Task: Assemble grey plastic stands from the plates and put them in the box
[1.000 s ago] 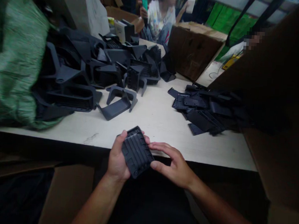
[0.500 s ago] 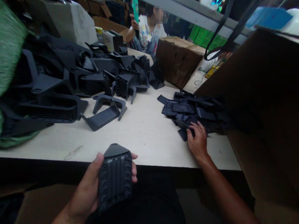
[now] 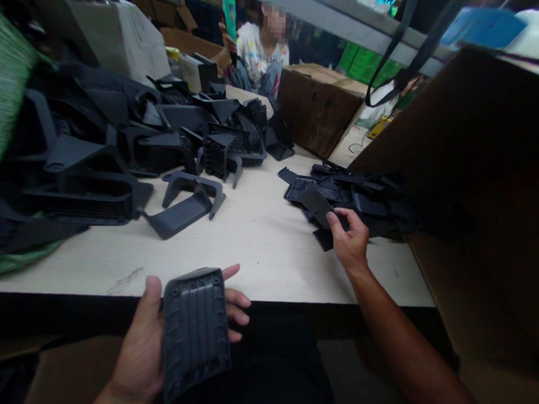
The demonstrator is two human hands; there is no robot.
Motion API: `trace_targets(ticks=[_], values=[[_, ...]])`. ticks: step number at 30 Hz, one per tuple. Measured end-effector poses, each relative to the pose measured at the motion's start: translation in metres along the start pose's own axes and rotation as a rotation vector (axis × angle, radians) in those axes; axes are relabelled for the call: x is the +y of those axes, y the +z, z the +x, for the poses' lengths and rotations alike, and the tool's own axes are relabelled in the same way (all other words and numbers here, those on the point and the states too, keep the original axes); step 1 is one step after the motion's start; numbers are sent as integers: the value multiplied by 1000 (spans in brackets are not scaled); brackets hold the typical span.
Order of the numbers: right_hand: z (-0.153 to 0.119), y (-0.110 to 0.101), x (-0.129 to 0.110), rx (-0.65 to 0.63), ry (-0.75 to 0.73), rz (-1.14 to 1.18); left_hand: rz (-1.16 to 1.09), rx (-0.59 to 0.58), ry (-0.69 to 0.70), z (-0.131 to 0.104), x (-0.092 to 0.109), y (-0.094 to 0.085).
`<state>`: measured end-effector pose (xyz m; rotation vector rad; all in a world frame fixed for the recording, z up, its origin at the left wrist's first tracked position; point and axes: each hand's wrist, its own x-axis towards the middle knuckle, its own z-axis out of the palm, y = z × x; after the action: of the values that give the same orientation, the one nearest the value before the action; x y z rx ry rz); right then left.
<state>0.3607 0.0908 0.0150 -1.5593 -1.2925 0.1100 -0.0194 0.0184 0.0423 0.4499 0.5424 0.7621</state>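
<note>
A dark grey ribbed plastic part point(image 3: 196, 331) rests in my left hand point(image 3: 142, 340), in front of the table's near edge; the thumb is on one side and the fingers reach out behind it. My right hand point(image 3: 352, 239) pinches a flat black plate point(image 3: 317, 206) between thumb and fingers, over the near left side of a pile of black plates point(image 3: 371, 204). Two bracket-shaped grey parts point(image 3: 178, 215) lie on the table point(image 3: 257, 255), beside a large heap of similar grey parts point(image 3: 86, 156) at the left.
A green woven sack point(image 3: 3, 103) borders the heap at the left. A closed brown carton point(image 3: 319, 111) stands at the back, and a large cardboard box point(image 3: 478, 177) rises at the right. Across the table a person point(image 3: 262, 51) holds a green object. A black strap point(image 3: 401, 58) hangs above.
My right hand has lifted a flat black plate from the pile. My left hand has tilted the ribbed part and moved slightly left, its fingers spreading more.
</note>
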Motion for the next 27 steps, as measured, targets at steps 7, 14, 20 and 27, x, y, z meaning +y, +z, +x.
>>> trace_targets(ticks=[7,14,20,27], values=[[-44,45,-17,-396,144,102,22,63,80,-1,7,-2],[-60,54,-39,-519,59,-85,-115,103,207,7,10,-4],[-57,52,-33,-724,-194,-354,-251,199,322,21,-3,-5],[-53,42,-73,-705,4,93,-287,265,398,31,-12,-4]])
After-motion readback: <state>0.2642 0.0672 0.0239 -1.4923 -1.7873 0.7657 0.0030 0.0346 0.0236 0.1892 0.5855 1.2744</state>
